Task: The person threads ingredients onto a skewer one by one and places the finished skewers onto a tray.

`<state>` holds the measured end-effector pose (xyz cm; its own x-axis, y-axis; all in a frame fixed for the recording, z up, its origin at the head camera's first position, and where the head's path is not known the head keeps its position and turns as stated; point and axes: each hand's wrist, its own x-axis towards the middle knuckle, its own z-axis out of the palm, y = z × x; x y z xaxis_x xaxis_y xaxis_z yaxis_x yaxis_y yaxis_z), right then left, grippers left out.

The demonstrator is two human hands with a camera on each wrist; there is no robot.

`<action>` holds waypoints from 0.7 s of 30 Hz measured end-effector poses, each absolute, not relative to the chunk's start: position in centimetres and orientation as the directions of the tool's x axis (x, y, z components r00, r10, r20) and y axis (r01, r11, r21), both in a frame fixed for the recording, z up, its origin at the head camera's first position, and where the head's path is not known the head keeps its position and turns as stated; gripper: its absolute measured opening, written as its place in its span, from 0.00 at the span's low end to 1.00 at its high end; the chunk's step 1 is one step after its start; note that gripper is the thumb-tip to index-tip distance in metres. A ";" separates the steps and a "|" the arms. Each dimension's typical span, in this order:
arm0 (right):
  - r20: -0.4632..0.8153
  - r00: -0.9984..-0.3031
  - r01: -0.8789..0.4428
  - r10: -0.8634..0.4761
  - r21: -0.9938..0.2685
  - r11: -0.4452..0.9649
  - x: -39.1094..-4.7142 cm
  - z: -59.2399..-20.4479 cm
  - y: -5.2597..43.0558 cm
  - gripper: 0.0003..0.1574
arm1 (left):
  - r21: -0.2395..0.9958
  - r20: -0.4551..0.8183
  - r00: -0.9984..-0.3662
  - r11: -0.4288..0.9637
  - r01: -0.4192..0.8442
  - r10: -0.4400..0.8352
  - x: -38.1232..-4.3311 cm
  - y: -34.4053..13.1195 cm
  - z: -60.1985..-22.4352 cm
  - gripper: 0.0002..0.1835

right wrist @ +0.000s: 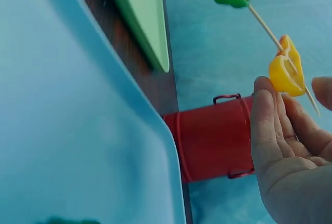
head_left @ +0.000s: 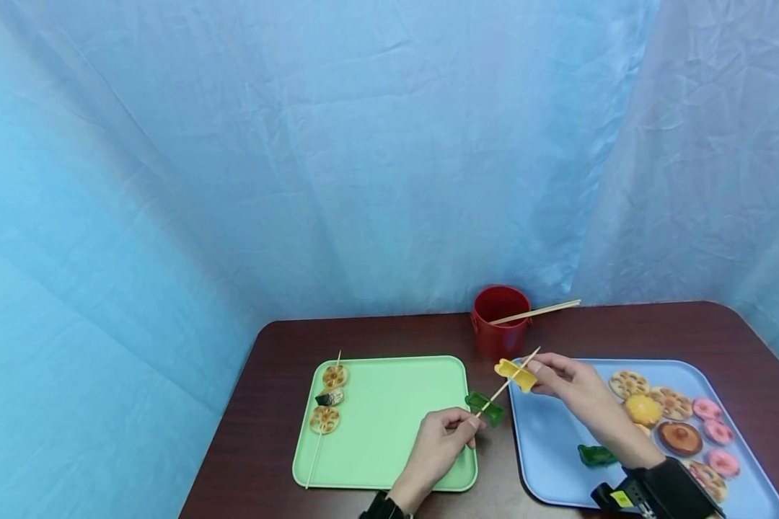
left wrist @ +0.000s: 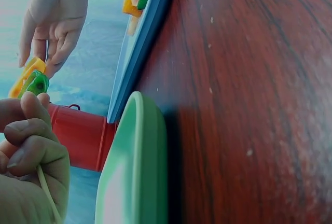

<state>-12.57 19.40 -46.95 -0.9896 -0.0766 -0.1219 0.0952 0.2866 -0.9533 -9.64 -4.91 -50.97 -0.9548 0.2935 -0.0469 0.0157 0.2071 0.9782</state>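
My left hand [head_left: 436,441] grips the lower end of a thin wooden skewer [head_left: 500,390], which slants up to the right, over the gap between two trays. A green pepper piece [head_left: 476,401] is threaded on it close to the left fingers. Nearer the tip sits a yellow pepper piece [right wrist: 284,74], pierced by the stick. The fingers of my right hand [head_left: 574,389] touch the yellow piece; in the right wrist view they are fairly straight and the thumb [right wrist: 322,92] stands apart from it. The skewer's tip pokes out past the yellow piece.
A green tray [head_left: 396,404] at left bears a skewer with lotus root slices [head_left: 324,419]. On the blue tray [head_left: 545,461] lie lotus slices, pink rings [head_left: 723,462], a brown mushroom-like cap [head_left: 680,438] and a green piece [head_left: 596,455]. Behind stands a red bucket [head_left: 498,339] with skewers [head_left: 545,310].
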 end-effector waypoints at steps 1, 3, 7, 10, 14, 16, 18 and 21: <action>-0.128 -0.988 0.101 -0.081 -0.954 0.281 -12.6 -47.0 19.3 0.40 | 0.979 -0.052 -0.954 0.203 0.009 0.294 -9.7 -4.8 -50.9 0.12; -0.140 -0.986 0.111 -0.087 -0.954 0.279 -12.5 -47.1 19.1 0.40 | 0.980 -0.063 -0.954 0.197 -0.004 0.293 -9.7 -4.7 -50.8 0.13; -0.163 -0.982 0.131 -0.095 -0.952 0.278 -12.4 -47.3 18.7 0.38 | 0.981 -0.076 -0.957 0.194 -0.021 0.281 -9.8 -4.4 -50.6 0.13; -0.173 -0.979 0.142 -0.107 -0.957 0.252 -12.2 -47.4 18.5 0.36 | 0.982 -0.073 -0.961 0.189 -0.022 0.266 -9.8 -4.3 -50.6 0.11; -0.161 -0.979 0.127 -0.123 -0.961 0.245 -12.1 -47.4 18.3 0.34 | 0.983 -0.064 -0.964 0.185 -0.016 0.258 -9.8 -4.2 -50.8 0.11; -0.157 -0.980 0.122 -0.125 -0.960 0.251 -12.1 -47.4 18.2 0.34 | 0.982 -0.067 -0.964 0.187 -0.018 0.258 -9.8 -4.2 -50.9 0.11; -0.156 -0.979 0.119 -0.130 -0.960 0.253 -12.1 -47.3 18.1 0.34 | 0.981 -0.074 -0.963 0.192 -0.024 0.257 -9.9 -4.1 -50.9 0.11; -0.150 -0.978 0.110 -0.145 -0.961 0.255 -12.0 -47.4 17.9 0.33 | 0.980 -0.085 -0.963 0.196 -0.034 0.256 -9.9 -4.1 -50.7 0.11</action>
<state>-11.99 17.87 -47.38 -0.9780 -0.1450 -0.1502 0.1098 0.2545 -0.9608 -9.87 -4.11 -50.74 -0.9628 0.2565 -0.0852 -0.0345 0.1963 0.9799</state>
